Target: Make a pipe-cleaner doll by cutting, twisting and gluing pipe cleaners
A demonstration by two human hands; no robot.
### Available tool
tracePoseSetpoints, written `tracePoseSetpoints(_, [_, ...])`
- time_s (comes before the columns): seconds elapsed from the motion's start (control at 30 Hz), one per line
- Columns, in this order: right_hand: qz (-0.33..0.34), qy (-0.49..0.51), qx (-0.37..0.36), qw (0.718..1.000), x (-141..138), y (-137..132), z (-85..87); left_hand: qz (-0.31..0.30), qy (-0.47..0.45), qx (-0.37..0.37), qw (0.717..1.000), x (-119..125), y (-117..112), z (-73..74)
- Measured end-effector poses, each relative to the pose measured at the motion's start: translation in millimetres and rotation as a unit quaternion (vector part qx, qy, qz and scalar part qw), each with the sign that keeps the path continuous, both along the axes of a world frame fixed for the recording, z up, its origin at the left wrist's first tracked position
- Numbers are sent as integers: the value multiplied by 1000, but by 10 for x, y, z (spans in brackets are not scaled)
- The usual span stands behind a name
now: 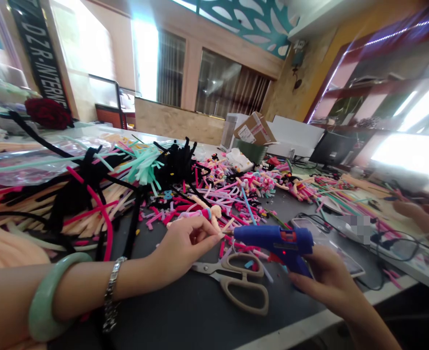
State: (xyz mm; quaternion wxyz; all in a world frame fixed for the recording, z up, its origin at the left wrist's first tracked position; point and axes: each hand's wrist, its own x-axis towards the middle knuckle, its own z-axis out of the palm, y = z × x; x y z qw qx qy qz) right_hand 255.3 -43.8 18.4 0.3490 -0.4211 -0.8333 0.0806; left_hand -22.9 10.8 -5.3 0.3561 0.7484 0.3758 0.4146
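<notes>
My right hand (323, 277) is wrapped round the handle of a blue hot glue gun (265, 239), a small red light glowing on its side. The gun's nozzle points left and meets the fingertips of my left hand (190, 240). Those fingers pinch a pipe cleaner doll (214, 214) with a cream head and limbs and a pink and lilac body; part of it is hidden behind the hand. Below the two hands, a pair of scissors (241, 279) with beige handles lies on the dark table (185, 316), its blades partly under my left hand.
Short pink and purple pipe cleaner offcuts (159, 214) litter the middle. Bundles of black (178, 160) and mint pipe cleaners (145, 165) lie behind. Finished-looking dolls (256, 184) are heaped farther back. A cardboard box (254, 129), a cable (378, 277) and another person's hand (414, 214) are also present.
</notes>
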Motion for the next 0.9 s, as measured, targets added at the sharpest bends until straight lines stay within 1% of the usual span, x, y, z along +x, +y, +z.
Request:
tracePoseSetpoints(0.27, [2,-17,-9,1000,14,3,13,3,10,6,1000,-3,4,0])
tracePoseSetpoints(0.4, [0,-27,-37,999,46,9,8,14,16,10,1000,-1,11,-1])
tracePoseSetpoints(0.5, [-20,-27,-50,998,115,19,-4,17,15,12,1000,0,10,-7])
tracePoseSetpoints(0.6, [-48,-5,-50,998,216,56,-6,13,8,11,1000,5,1,-6])
tracePoseSetpoints(0.67, [-97,16,-61,993,286,114,3,10,5,9,1000,9,-6,1])
tracePoseSetpoints(0.73, [-199,15,-68,977,348,211,13,6,2,9,1000,12,-12,10])
tracePoseSetpoints(0.77, [-261,-3,-59,964,374,275,14,5,0,10,1000,13,-15,14])
tracePoseSetpoints(0.8, [-332,-30,-45,942,396,347,10,3,-3,12,1000,14,-17,16])
tracePoseSetpoints(0.83, [-374,-43,-40,926,416,425,1,2,-5,14,1000,14,-19,17])
tracePoseSetpoints(0.9, [-425,-62,-43,902,447,588,-32,0,-7,18,1000,12,-20,15])
